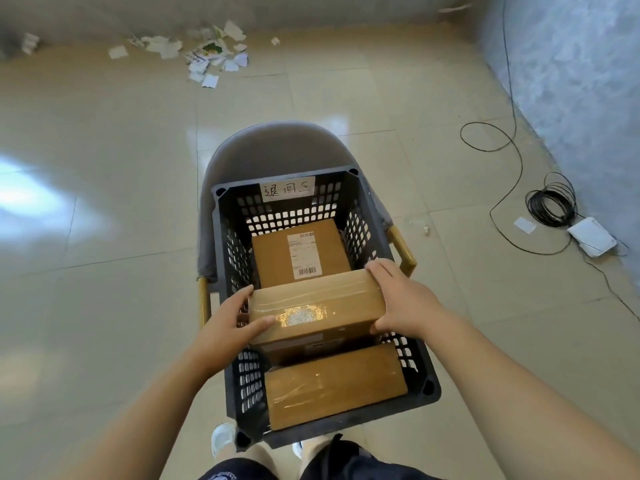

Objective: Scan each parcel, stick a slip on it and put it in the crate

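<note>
A black perforated crate [360, 202] with a handwritten paper label sits on a grey chair. Inside it lie two brown cardboard parcels: one at the far end with a white barcode slip [301, 254], one at the near end wrapped in clear tape [334, 386]. Between them, at rim height, I hold a third taped brown parcel [317, 308] over the crate's middle. My left hand [230, 322] grips its left end, thumb on top. My right hand [401, 299] clasps its right end.
The grey chair [273, 147] has yellow legs and stands on a glossy tiled floor. Torn paper scraps [204, 53] litter the far floor by the wall. A black coiled cable [550, 202] and a white box [592, 237] lie at the right wall.
</note>
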`<state>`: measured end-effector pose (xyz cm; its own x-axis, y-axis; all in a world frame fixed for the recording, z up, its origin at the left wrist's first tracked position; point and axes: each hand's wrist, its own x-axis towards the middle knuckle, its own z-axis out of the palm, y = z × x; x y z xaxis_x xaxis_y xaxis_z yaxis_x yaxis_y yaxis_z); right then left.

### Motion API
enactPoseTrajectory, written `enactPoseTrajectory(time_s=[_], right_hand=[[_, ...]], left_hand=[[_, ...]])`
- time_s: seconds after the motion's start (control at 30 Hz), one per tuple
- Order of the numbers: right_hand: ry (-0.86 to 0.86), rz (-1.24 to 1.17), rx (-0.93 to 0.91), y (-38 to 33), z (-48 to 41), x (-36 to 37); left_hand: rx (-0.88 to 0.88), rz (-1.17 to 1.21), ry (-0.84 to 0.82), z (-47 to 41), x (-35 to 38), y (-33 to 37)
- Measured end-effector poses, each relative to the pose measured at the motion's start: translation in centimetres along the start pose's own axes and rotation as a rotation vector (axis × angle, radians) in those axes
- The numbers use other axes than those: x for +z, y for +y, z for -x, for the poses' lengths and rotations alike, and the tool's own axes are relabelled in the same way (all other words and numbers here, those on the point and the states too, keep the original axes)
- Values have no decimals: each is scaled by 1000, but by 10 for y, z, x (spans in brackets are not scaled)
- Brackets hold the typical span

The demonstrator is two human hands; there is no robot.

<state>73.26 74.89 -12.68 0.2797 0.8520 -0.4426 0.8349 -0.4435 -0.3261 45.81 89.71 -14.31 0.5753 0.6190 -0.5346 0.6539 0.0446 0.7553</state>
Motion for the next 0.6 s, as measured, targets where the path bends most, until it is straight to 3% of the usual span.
enactPoseTrajectory(time_s=[0.1, 0.2, 0.33, 0.6], right_hand=[[-165, -55, 71, -3, -7, 21], [-302, -70, 138, -3, -11, 38], [-191, 11, 157, -9, -19, 44], [-110, 57, 187, -33, -68, 34]], left_hand=[[-12, -363, -13, -2, 6, -4], [-30, -452, -99, -6, 14, -6], [-10, -472, -93, -16, 11, -10], [99, -466, 219, -78, -41, 5]])
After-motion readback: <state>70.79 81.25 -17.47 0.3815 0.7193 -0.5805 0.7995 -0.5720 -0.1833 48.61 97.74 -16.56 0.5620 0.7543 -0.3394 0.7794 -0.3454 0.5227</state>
